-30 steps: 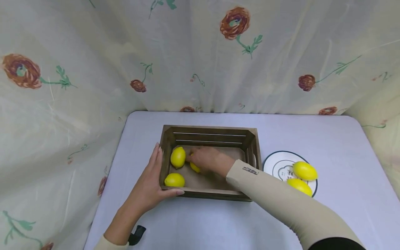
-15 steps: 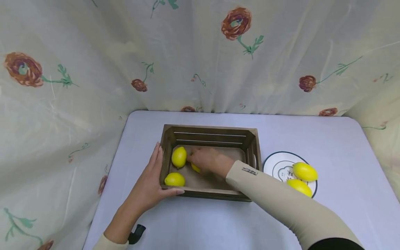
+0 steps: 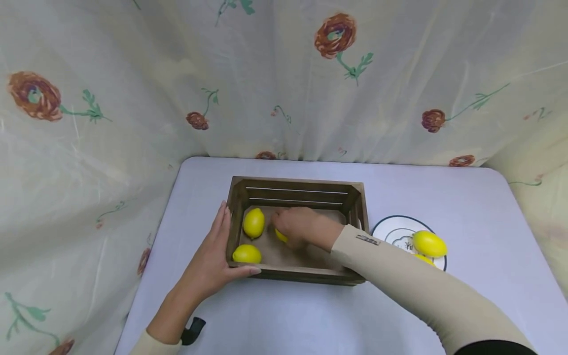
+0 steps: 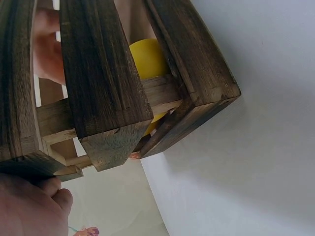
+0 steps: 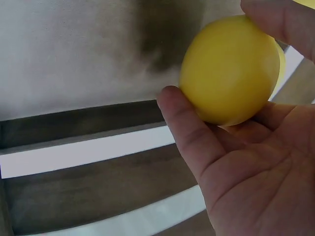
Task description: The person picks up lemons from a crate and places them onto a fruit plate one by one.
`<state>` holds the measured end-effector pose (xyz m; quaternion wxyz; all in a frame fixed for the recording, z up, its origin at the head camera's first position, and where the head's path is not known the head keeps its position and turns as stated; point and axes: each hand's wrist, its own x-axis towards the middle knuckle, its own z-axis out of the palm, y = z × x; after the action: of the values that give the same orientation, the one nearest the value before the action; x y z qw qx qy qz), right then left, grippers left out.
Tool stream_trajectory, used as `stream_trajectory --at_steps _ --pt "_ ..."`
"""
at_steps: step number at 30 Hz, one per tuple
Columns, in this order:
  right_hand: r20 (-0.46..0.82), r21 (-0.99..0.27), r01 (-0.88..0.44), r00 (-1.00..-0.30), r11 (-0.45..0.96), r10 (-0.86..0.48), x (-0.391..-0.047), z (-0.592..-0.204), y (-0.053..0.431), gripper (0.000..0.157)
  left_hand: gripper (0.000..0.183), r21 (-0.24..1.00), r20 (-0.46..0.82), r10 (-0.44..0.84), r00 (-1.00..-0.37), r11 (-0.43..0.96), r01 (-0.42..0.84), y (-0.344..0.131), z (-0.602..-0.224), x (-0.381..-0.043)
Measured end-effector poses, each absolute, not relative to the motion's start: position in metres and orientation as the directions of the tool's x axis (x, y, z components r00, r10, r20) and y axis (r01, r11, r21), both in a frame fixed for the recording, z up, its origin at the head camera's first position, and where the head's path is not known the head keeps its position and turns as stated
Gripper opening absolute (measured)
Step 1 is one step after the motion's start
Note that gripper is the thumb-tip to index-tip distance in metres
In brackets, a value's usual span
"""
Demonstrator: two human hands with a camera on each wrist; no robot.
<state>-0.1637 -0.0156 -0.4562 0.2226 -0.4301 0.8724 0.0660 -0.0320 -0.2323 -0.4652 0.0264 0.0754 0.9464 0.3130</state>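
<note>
In the head view, my right hand (image 3: 306,226) reaches into a dark wooden crate (image 3: 301,276) and holds a lemon (image 3: 280,235), mostly covered by the hand. The right wrist view shows that lemon (image 5: 229,71) between thumb and fingers, close over the crate's floor. At the crate's left, one lemon (image 3: 254,223) lies near the middle of the side and a second lemon (image 3: 247,254) sits in the near corner. My left hand (image 3: 213,261) rests on the crate's near left corner, fingers straight along the outer side, thumb along the front rim.
A white plate (image 3: 385,226) with a dark rim stands right of the crate. On it are a lemon (image 3: 429,244) and another lemon (image 3: 423,259) partly hidden by the right sleeve (image 3: 408,276). A flowered curtain (image 3: 284,79) hangs behind the white table (image 3: 284,325).
My right hand has shifted slightly to the right with the lemon, and the forearm now covers more of the plate. The left hand keeps its place at the crate.
</note>
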Motion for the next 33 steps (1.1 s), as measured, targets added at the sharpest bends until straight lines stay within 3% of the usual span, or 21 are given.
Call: stream_trajectory --at_steps 16,25,33 --pt "-0.319 -0.119 -0.857 -0.446 0.502 -0.836 -0.155 -0.413 0.006 0.058 0.142 0.582 0.011 0.158 -0.987 0.802 0.135 -0.233 -0.467 -0.032" --pt "-0.224 -0.266 -0.817 -0.464 0.511 -0.857 -0.147 -0.391 0.03 0.069 0.142 0.606 0.0 0.158 -0.987 0.785 0.126 -0.233 -0.465 -0.032" --pt "-0.059 -0.337 -0.822 -0.468 0.459 -0.882 -0.132 -0.369 0.058 0.067 0.142 0.599 -0.001 0.159 -0.987 0.791 0.127 -0.233 -0.466 -0.032"
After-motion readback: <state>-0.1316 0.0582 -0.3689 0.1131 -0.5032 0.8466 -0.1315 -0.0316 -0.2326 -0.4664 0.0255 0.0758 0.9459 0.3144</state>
